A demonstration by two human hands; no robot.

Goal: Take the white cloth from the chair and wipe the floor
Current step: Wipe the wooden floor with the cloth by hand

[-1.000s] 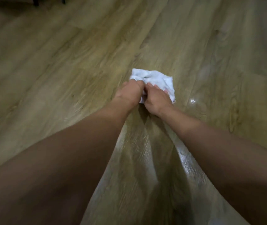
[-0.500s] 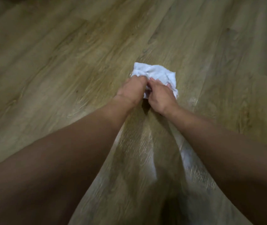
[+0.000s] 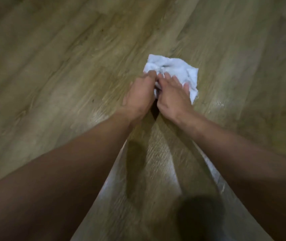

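Head view: both hands press the crumpled white cloth onto the wooden floor; left hand curled gripping its near edge, right hand flatter, fingers spread on it.

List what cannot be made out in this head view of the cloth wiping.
- Near part of the white cloth: hidden under the left hand and right hand.
- Each hand's grip: fingertips buried in folds.
- Wooden floor detail: blurred.
- Elbows: cut off by the frame edges.
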